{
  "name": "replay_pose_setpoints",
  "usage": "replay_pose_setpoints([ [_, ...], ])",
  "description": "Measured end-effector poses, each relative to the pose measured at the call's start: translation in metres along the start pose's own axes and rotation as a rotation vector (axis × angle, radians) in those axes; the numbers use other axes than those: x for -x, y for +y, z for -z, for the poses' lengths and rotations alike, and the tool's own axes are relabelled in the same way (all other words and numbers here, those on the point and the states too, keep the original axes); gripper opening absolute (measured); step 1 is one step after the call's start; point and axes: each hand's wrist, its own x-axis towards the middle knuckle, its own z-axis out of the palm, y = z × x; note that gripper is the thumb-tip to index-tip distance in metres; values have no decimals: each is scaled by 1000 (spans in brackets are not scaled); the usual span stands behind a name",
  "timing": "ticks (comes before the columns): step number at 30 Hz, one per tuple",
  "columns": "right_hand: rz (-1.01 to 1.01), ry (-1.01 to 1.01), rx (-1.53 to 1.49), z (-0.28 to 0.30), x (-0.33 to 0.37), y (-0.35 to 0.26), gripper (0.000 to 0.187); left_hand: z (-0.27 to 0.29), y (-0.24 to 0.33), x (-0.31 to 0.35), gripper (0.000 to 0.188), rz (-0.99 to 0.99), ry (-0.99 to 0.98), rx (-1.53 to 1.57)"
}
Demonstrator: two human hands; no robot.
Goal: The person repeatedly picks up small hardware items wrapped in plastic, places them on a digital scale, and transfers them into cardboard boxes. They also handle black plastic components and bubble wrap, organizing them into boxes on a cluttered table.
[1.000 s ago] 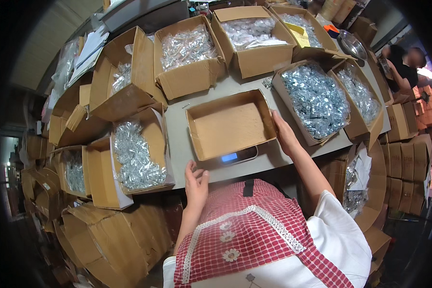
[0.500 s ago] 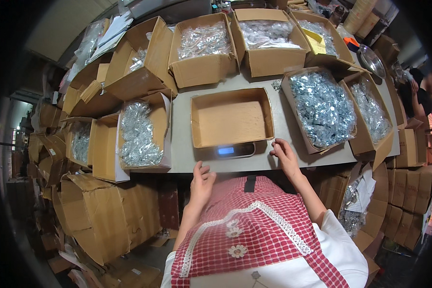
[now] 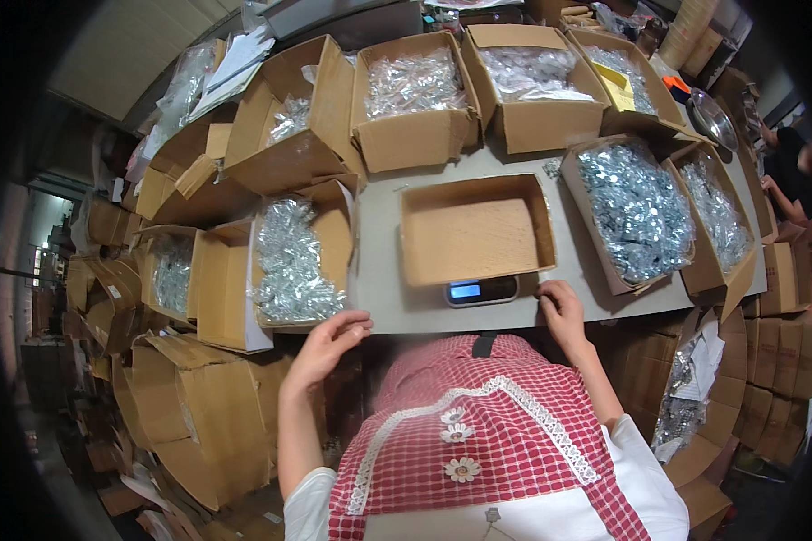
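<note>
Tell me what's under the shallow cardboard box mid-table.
The front of what looks like a digital scale, with a lit display, shows below the near edge of the box. The rest, and the tabletop directly beneath, is covered.

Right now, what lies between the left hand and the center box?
Only bare tabletop shows between the left hand and the center box, in the head view.

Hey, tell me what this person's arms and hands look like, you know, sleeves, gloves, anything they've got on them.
The left hand and right hand are bare, with no gloves. No watch or bracelet shows on either wrist, and the forearms are uncovered. Higher up are short, plain white sleeves. Whether there are any rings is too small to tell.
</note>
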Motion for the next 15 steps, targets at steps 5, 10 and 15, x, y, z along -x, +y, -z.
replay_pose_setpoints([
  [5, -70, 175, -25, -20, 2, 14, 9, 111, 64, -1, 35, -145, 79, -138],
  [10, -61, 409, -124, -47, 7, 24, 10, 253, 113, -20, 30, -407, 335, -15],
  [15, -124, 522, -5, -62, 13, 18, 10, 402, 162, -101, 23, -456, 611, 7],
])
